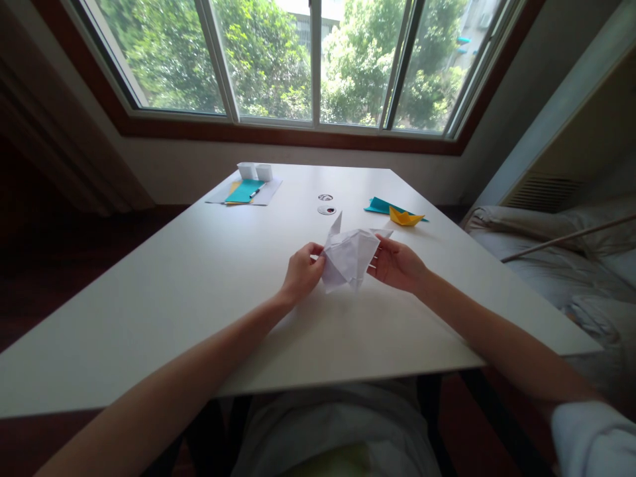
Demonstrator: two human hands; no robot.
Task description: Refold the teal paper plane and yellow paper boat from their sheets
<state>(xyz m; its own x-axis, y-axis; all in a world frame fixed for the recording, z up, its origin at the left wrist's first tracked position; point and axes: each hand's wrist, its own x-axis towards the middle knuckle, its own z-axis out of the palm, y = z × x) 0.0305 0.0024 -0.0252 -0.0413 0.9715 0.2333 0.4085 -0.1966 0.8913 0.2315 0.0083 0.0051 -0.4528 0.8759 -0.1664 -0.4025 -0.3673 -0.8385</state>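
White creased paper model (349, 255), angular folds.

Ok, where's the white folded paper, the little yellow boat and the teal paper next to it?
white folded paper (349, 257), head view, middle of its creased body.
yellow paper boat (405, 216), head view, its hull.
teal paper (378, 205), head view, its flat part left of the boat.
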